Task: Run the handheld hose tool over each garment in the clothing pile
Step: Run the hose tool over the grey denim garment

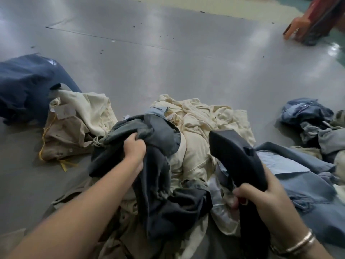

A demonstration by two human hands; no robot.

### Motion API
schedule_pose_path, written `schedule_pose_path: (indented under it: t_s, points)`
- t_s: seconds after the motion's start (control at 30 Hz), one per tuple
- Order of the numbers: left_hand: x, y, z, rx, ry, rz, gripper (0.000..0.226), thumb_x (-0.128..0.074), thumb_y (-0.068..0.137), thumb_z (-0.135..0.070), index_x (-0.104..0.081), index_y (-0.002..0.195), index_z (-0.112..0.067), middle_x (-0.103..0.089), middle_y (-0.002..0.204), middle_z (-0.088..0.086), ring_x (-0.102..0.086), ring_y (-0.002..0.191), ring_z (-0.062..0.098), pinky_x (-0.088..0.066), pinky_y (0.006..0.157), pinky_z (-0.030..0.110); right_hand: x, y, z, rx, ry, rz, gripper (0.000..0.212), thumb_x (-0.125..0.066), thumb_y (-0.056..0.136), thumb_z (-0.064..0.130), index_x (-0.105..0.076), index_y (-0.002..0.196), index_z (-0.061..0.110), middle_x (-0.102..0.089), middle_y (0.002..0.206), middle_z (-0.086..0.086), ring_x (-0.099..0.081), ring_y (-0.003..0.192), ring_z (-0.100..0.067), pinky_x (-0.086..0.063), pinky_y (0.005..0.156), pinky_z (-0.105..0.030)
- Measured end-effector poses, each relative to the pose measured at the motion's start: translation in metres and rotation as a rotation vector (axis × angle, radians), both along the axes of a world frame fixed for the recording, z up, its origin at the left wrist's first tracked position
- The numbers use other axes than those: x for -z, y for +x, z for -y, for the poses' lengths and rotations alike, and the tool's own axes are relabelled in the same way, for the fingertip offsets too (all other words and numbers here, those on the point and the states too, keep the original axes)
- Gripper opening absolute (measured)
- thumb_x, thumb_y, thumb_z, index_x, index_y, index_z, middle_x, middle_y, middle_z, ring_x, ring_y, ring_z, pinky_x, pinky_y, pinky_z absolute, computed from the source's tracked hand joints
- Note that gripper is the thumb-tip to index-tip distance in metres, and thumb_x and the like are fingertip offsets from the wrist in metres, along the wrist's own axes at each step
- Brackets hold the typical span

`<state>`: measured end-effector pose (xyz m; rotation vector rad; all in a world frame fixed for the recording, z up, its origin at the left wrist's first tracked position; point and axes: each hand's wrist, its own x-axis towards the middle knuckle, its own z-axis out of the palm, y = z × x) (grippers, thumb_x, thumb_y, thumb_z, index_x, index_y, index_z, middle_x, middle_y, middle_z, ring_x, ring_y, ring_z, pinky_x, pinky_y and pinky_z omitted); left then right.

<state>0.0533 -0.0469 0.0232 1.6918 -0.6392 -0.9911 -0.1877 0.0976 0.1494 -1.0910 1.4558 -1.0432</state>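
Observation:
A pile of clothing lies on the grey floor in front of me. My left hand (134, 146) grips a dark grey denim garment (158, 165) that is lifted off the heap. My right hand (261, 197) holds the black handheld hose tool (233, 152) by its handle, the wide head tilted up and pointing forward over a cream garment (201, 126). The tool's dark hose runs down past my right wrist. Light blue denim (298, 176) lies under and to the right of the tool.
A tan and cream garment (74, 128) with a paper tag lies at the left, a dark navy one (26, 85) beyond it. More blue denim (308, 116) sits at the right. An orange plastic chair leg (295, 27) stands far right. Open grey floor (168, 62) stretches ahead.

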Motion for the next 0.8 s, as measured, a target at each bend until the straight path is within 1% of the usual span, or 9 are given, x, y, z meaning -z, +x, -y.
schedule_pose_path:
  t_s: [0.13, 0.27, 0.3, 0.37, 0.43, 0.5, 0.57, 0.67, 0.8]
  points:
    - [-0.13, -0.018, 0.016, 0.248, -0.444, -0.56, 0.038, -0.032, 0.087, 0.011, -0.067, 0.094, -0.004, -0.07, 0.079, 0.013, -0.068, 0.075, 0.028, -0.057, 0.063, 0.031, -0.018, -0.021, -0.006, 0.168, -0.06, 0.076, 0.021, -0.055, 0.072, -0.018, -0.055, 0.084, -0.001, -0.055, 0.05, -0.02, -0.054, 0.04, -0.024, -0.045, 0.036, -0.024]
    - [-0.201, -0.019, 0.029, 0.578, -0.75, -0.695, 0.036, -0.054, 0.079, 0.001, -0.06, 0.115, 0.003, -0.059, 0.118, 0.031, -0.059, 0.109, 0.042, -0.049, 0.095, 0.05, -0.028, -0.047, -0.019, 0.249, -0.035, 0.113, 0.046, -0.067, 0.049, 0.01, -0.054, 0.089, -0.009, -0.06, 0.055, -0.024, -0.061, 0.049, -0.034, -0.052, 0.041, -0.031]
    - [-0.199, -0.015, 0.033, 0.609, -0.757, -0.558, 0.036, -0.055, 0.079, 0.003, -0.06, 0.115, 0.004, -0.062, 0.115, 0.026, -0.062, 0.107, 0.034, -0.05, 0.093, 0.044, -0.027, -0.051, -0.023, 0.281, -0.019, 0.116, 0.051, -0.067, 0.047, 0.013, -0.054, 0.091, -0.01, -0.061, 0.056, -0.024, -0.063, 0.049, -0.034, -0.054, 0.044, -0.033]
    - [-0.172, 0.0, 0.033, 0.632, -0.665, 0.171, 0.029, -0.057, 0.083, 0.01, -0.066, 0.109, 0.001, -0.069, 0.098, 0.007, -0.064, 0.09, 0.012, -0.045, 0.078, 0.02, -0.026, -0.056, -0.028, 0.329, -0.021, 0.122, 0.053, -0.069, 0.047, 0.014, -0.054, 0.091, -0.013, -0.062, 0.057, -0.023, -0.063, 0.049, -0.033, -0.056, 0.048, -0.035]
    - [-0.108, 0.024, 0.017, 0.966, -0.238, 0.936, 0.026, -0.059, 0.088, 0.0, -0.067, 0.112, -0.003, -0.069, 0.107, 0.008, -0.061, 0.1, 0.014, -0.035, 0.07, 0.014, -0.022, -0.061, -0.028, 0.366, -0.06, 0.073, 0.05, -0.07, 0.047, 0.013, -0.054, 0.086, -0.014, -0.061, 0.054, -0.022, -0.061, 0.047, -0.03, -0.054, 0.049, -0.03]
    - [-0.033, 0.05, -0.012, 1.437, 0.356, 1.296, 0.031, -0.053, 0.091, -0.013, -0.061, 0.12, -0.012, -0.063, 0.124, 0.009, -0.058, 0.11, 0.022, -0.04, 0.084, 0.02, -0.02, -0.059, -0.028, 0.318, -0.068, 0.079, 0.024, -0.065, 0.06, -0.004, -0.054, 0.08, -0.008, -0.059, 0.05, -0.023, -0.058, 0.043, -0.026, -0.05, 0.044, -0.022]
    - [0.021, 0.061, -0.036, 1.48, 0.565, 1.222, 0.044, -0.047, 0.089, -0.013, -0.055, 0.132, -0.02, -0.056, 0.134, 0.005, -0.053, 0.12, 0.021, -0.041, 0.1, 0.027, -0.017, -0.055, -0.026, 0.249, -0.037, 0.046, 0.019, -0.058, 0.07, -0.017, -0.055, 0.078, 0.0, -0.056, 0.048, -0.023, -0.056, 0.039, -0.024, -0.046, 0.04, -0.018]
    - [0.053, 0.058, -0.035, 1.03, 0.419, 1.023, 0.05, -0.044, 0.088, -0.01, -0.052, 0.136, -0.025, -0.047, 0.141, 0.001, -0.044, 0.13, 0.02, -0.038, 0.106, 0.03, -0.011, -0.044, -0.023, 0.126, 0.013, 0.001, 0.027, -0.056, 0.073, -0.021, -0.056, 0.085, 0.002, -0.054, 0.046, -0.021, -0.054, 0.038, -0.026, -0.047, 0.038, -0.025]
    - [0.061, 0.046, -0.015, 0.646, 0.25, 1.038, 0.054, -0.058, 0.09, -0.032, -0.044, 0.14, -0.021, -0.039, 0.143, 0.005, -0.042, 0.128, 0.027, -0.041, 0.102, 0.042, -0.002, -0.026, -0.017, 0.003, 0.034, -0.014, 0.037, -0.063, 0.068, -0.018, -0.059, 0.093, 0.008, -0.053, 0.048, -0.027, -0.053, 0.04, -0.028, -0.043, 0.04, -0.024]
